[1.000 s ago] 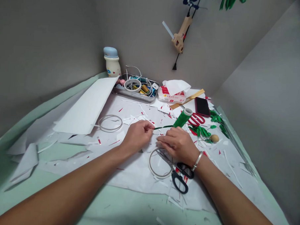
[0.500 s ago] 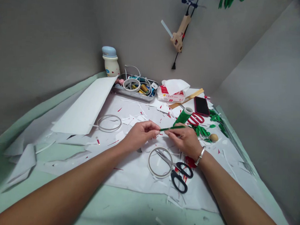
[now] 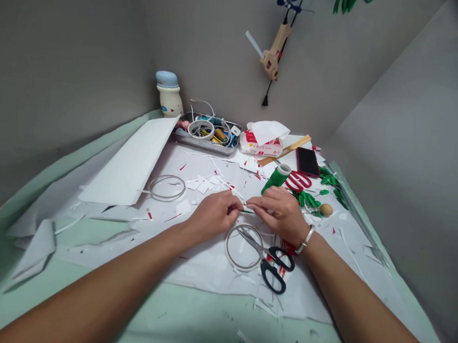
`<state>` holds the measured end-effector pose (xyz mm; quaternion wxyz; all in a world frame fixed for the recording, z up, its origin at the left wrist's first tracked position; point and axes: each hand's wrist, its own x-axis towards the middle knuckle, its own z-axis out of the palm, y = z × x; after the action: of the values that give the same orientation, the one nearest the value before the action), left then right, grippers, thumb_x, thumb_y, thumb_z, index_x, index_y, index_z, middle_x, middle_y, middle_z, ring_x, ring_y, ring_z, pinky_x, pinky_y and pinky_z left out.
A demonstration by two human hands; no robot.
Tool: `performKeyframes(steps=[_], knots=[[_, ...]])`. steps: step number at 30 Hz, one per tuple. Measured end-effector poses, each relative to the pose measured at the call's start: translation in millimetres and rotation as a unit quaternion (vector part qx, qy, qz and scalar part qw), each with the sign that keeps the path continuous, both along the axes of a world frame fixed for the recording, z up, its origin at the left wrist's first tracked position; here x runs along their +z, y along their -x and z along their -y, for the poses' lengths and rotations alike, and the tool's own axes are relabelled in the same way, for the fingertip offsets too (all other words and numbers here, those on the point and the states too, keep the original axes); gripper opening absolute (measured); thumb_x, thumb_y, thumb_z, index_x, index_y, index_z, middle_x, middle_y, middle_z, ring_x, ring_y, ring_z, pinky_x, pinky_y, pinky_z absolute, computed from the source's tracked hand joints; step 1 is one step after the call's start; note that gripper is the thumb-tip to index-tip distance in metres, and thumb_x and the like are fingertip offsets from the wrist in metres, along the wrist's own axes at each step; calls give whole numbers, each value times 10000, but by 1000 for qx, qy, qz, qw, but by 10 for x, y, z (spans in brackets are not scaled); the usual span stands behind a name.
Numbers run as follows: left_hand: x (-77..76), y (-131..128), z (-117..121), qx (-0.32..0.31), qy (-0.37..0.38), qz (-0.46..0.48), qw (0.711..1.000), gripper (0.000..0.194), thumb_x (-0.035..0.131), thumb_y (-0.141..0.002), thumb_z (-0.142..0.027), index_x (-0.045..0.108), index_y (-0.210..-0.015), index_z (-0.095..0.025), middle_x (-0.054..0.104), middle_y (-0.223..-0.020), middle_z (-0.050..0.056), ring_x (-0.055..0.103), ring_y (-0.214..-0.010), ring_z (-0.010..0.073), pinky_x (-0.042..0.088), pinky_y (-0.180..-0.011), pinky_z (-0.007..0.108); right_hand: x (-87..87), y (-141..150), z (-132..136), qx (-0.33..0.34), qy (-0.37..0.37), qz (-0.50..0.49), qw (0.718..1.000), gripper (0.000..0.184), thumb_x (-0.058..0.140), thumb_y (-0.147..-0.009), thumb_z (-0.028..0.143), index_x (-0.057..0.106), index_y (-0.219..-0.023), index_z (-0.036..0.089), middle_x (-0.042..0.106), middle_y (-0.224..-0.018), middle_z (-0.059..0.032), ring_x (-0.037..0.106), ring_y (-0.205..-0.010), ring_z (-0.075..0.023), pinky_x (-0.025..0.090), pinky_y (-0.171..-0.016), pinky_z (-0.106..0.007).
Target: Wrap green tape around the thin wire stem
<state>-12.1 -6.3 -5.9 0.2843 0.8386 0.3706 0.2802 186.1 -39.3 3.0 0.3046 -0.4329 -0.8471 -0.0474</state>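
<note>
Left hand: The left hand (image 3: 215, 212) is near the middle of the frame. Its fingers curl in and pinch one end of a thin green stem.

Right hand: The right hand (image 3: 277, 214) is just beside the left hand, and its fingers hold the other end of the stem. A silver bangle (image 3: 306, 239) sits on the wrist.

Thin green stem: It lies level between the two hands, a little below the middle of the frame (image 3: 248, 211). The fingers hide most of it, so I cannot see what is inside it.

Work in hand: Both hands hold the stem up over the white paper (image 3: 195, 258), with their fingertips close together. Small bits of paper lie under them.

Near the hands: Black-handled scissors (image 3: 253, 242) lie just below the right hand, on top of a clear plastic ring (image 3: 226, 247). A roll of green tape (image 3: 276, 179) lies just above the right hand. Red-handled scissors (image 3: 299, 180) and green paper leaves (image 3: 307, 199) are to its upper right.

Back of the table: A metal tray (image 3: 203, 147) full of small things sits at the top middle of the frame. A tissue pack (image 3: 260, 145) and a black phone (image 3: 307, 162) are to its right.

Wall: A glue gun (image 3: 274, 52) hangs at the top of the frame.
</note>
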Motion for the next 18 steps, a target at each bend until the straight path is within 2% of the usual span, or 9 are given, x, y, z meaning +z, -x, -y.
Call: performKeyframes(steps=[2,4,8,10,12,14,18], knots=[[13,-8,24,-62,17,13,998,185,524,-762,-144,694,-819,-188,625,-781,22,550,-724,132,421,-676,247,3,-41,-18,-9,27,-46,999,200,539,-896,296,719,-886,210,545,-619,-11,475,-632,-139,352,-629,-274],[29,-14,24,-81,69,50,993,171,528,-776,-161,687,-832,-189,634,-807,21,555,-747,131,430,-698,251,-3,-71,-38,-23,49,-81,995,197,542,-894,287,716,-868,200,553,-613,-10,487,-626,-137,371,-625,-266],[54,-10,-27,-26,231,153,960,143,577,-774,-258,649,-849,-159,628,-748,14,548,-661,116,431,-621,240,-42,-75,-60,-35,66,-85,994,191,536,-892,262,710,-851,194,615,-671,-26,523,-658,-143,389,-641,-268],[54,-4,-56,8,271,200,941,183,612,-752,-297,635,-862,-152,616,-714,4,541,-623,106,427,-599,232,-75,-37,-52,-20,66,-57,996,182,537,-886,247,709,-858,197,629,-685,-27,529,-667,-145,386,-656,-273],[40,-1,-79,44,270,223,935,211,634,-730,-309,634,-867,-148,617,-717,4,544,-610,103,429,-597,232,-104,24,-28,2,56,-12,998,175,541,-881,248,709,-863,201,621,-677,-25,518,-670,-145,371,-660,-278],[20,1,-93,86,247,209,942,216,625,-723,-308,643,-863,-144,627,-719,15,548,-604,113,433,-588,243,-114,86,2,18,40,36,998,183,540,-884,272,709,-867,204,603,-666,-25,497,-671,-147,345,-654,-286],[-9,5,-83,142,128,100,976,163,554,-730,-231,668,-819,-155,650,-738,32,557,-628,136,430,-605,264,-65,126,41,33,1,77,996,204,533,-893,309,711,-880,212,587,-674,-28,470,-675,-147,300,-639,-298]])
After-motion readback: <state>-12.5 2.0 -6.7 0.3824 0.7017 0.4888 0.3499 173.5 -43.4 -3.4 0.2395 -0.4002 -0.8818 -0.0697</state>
